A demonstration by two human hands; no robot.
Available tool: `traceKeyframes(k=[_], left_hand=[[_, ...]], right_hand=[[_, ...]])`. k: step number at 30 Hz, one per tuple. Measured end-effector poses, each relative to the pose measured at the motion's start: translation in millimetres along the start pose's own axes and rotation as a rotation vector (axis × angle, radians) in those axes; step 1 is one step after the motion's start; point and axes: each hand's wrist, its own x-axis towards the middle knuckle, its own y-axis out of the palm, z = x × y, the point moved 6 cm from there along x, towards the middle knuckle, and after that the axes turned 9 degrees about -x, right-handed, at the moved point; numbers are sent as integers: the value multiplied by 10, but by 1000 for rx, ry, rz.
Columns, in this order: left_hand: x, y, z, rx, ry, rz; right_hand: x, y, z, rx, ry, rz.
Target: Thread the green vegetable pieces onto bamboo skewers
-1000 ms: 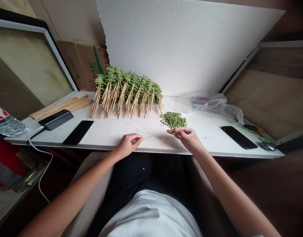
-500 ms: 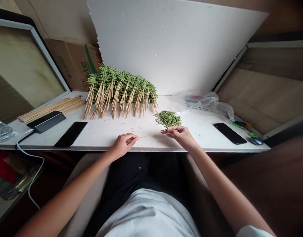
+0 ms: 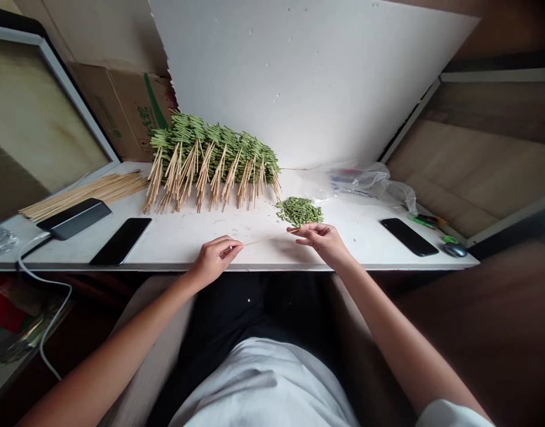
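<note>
A thin bamboo skewer (image 3: 267, 238) spans the gap between my two hands, just above the front part of the table. My left hand (image 3: 213, 260) pinches its left end between thumb and fingers. At the other end, the fingertips of my right hand (image 3: 322, 240) close around the skewer's tip; any small piece held there is too hidden to make out. Right behind that hand lies a small heap of short green bean pieces (image 3: 300, 210). Farther back and left, many finished skewers of green beans (image 3: 219, 148) are stacked, their bare stick ends toward me.
Loose bamboo skewers (image 3: 89, 191) lie at the left, behind a black box-shaped device (image 3: 74, 217) and a phone (image 3: 121, 241). On the right are another dark phone (image 3: 408, 237), a mouse (image 3: 455, 249) and clear plastic bags (image 3: 370, 181). A white board (image 3: 316, 83) stands behind.
The whole view has shifted slightly, so the table things sit a little farther left. Both hands keep their grip on the skewer, with little movement between them.
</note>
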Motion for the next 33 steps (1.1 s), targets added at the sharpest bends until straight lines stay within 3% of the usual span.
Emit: traceKeyframes(k=[8,22,33], left_hand=[[-22,39,29,-9,15,45],[-25,201,-57,-36,-12,82],[-49,256,-64,15,-8,110]], right_hand=[[-21,43,-27,1,-30,59],[-145,488,88,-17,-117,117],[-124,535,-58,-7,-89,113]])
